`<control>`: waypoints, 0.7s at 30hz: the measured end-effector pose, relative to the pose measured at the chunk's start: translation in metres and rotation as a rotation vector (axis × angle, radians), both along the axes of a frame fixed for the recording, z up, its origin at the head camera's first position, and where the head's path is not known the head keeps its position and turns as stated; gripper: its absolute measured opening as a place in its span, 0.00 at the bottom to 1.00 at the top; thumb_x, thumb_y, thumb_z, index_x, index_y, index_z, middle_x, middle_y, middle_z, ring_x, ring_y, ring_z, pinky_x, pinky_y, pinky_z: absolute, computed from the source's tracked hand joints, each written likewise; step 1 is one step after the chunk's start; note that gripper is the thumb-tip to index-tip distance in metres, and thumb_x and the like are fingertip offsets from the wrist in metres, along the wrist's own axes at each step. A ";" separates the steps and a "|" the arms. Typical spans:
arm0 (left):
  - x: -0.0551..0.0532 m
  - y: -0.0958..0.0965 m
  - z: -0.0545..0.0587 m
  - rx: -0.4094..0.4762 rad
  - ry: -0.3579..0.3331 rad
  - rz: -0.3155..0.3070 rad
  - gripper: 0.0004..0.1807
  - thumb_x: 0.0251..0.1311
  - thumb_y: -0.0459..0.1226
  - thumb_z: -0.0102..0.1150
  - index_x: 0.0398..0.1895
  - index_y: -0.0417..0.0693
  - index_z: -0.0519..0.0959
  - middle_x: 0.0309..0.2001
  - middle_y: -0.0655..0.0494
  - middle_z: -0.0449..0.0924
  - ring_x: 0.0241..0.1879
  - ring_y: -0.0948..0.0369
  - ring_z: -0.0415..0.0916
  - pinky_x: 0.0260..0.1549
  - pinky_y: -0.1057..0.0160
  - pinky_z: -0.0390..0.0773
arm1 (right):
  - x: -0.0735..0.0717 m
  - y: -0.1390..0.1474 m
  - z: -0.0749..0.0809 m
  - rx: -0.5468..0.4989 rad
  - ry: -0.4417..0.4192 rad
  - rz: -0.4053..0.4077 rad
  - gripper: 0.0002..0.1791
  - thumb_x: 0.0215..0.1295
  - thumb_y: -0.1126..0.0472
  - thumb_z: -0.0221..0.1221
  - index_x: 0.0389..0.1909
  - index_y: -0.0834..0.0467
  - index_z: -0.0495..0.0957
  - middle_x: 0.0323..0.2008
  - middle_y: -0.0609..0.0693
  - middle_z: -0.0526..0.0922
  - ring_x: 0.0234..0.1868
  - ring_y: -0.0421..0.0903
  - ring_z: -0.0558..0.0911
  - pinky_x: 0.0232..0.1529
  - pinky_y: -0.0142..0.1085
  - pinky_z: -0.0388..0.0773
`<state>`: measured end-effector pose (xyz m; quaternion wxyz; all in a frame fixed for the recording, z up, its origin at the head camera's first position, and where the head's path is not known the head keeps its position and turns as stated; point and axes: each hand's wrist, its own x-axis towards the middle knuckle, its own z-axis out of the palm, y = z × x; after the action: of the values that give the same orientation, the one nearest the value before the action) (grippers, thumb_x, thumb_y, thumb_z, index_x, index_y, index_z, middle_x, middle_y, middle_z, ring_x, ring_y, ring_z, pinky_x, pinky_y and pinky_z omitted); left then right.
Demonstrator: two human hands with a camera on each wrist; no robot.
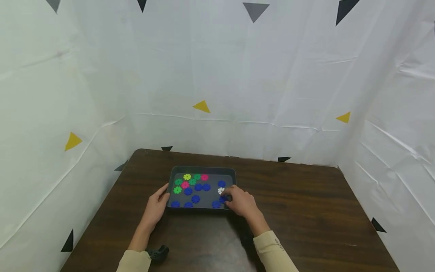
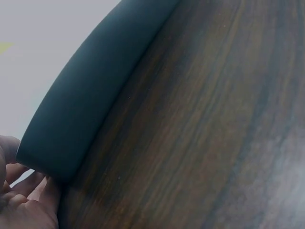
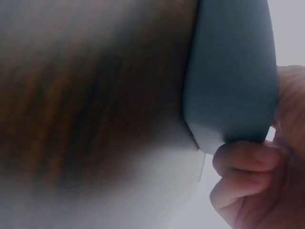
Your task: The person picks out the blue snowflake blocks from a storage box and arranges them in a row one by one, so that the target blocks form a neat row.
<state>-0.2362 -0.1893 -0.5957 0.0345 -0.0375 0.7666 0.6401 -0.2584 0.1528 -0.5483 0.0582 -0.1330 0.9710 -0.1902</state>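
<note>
A dark grey rectangular tray holds small notched, flower-like plastic discs. Several are blue, several green, with pink, a yellow disc and a white disc. My left hand holds the tray's left side, thumb at the rim and fingers against the outer wall. My right hand reaches over the right rim, thumb and forefinger around a blue disc beside the white one; whether they pinch it I cannot tell. Its other fingers curl outside the tray's corner.
The tray stands on a dark brown wooden table, towards its left side. White sheeting with black, grey and yellow triangles surrounds the table's back and sides. A dark band is on the left wrist.
</note>
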 end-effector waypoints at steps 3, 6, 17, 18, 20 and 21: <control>-0.002 0.000 -0.002 0.000 -0.005 0.009 0.30 0.87 0.43 0.46 0.86 0.49 0.60 0.82 0.41 0.64 0.81 0.47 0.65 0.77 0.42 0.67 | -0.003 0.003 0.003 -0.059 -0.040 0.019 0.19 0.68 0.56 0.73 0.58 0.44 0.87 0.59 0.51 0.86 0.56 0.58 0.87 0.52 0.62 0.83; -0.001 0.000 -0.003 -0.001 -0.013 0.024 0.29 0.87 0.44 0.47 0.85 0.51 0.62 0.82 0.42 0.65 0.80 0.48 0.66 0.78 0.42 0.67 | -0.006 0.005 0.007 -0.123 -0.061 0.042 0.19 0.66 0.57 0.74 0.57 0.52 0.86 0.53 0.52 0.87 0.54 0.55 0.87 0.56 0.60 0.83; 0.002 -0.001 -0.006 -0.008 -0.027 0.016 0.30 0.87 0.45 0.46 0.86 0.52 0.61 0.85 0.46 0.60 0.85 0.47 0.53 0.82 0.40 0.57 | -0.009 0.001 -0.002 -0.050 -0.031 -0.027 0.16 0.65 0.52 0.76 0.49 0.51 0.85 0.45 0.48 0.88 0.43 0.49 0.86 0.47 0.55 0.83; 0.002 -0.001 -0.005 -0.008 -0.024 0.015 0.29 0.87 0.45 0.46 0.86 0.52 0.61 0.85 0.46 0.60 0.85 0.47 0.53 0.82 0.40 0.57 | -0.009 0.001 -0.001 -0.057 -0.035 -0.027 0.15 0.65 0.52 0.76 0.49 0.51 0.85 0.44 0.48 0.87 0.42 0.48 0.85 0.46 0.54 0.83; 0.001 -0.001 -0.005 -0.007 -0.022 0.020 0.29 0.87 0.46 0.46 0.85 0.52 0.62 0.84 0.47 0.61 0.85 0.47 0.54 0.82 0.40 0.57 | -0.010 0.001 0.001 -0.069 -0.049 -0.024 0.15 0.65 0.53 0.76 0.47 0.51 0.83 0.43 0.47 0.87 0.40 0.46 0.83 0.44 0.52 0.82; 0.001 -0.001 -0.004 -0.009 -0.019 0.022 0.29 0.87 0.45 0.46 0.85 0.52 0.62 0.84 0.47 0.61 0.85 0.47 0.54 0.82 0.40 0.57 | -0.010 0.001 0.002 -0.076 -0.057 -0.022 0.15 0.66 0.53 0.75 0.47 0.51 0.82 0.42 0.47 0.87 0.40 0.46 0.83 0.44 0.51 0.81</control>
<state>-0.2353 -0.1904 -0.6000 0.0344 -0.0523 0.7686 0.6366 -0.2682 0.1542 -0.5467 0.0784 -0.1188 0.9624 -0.2312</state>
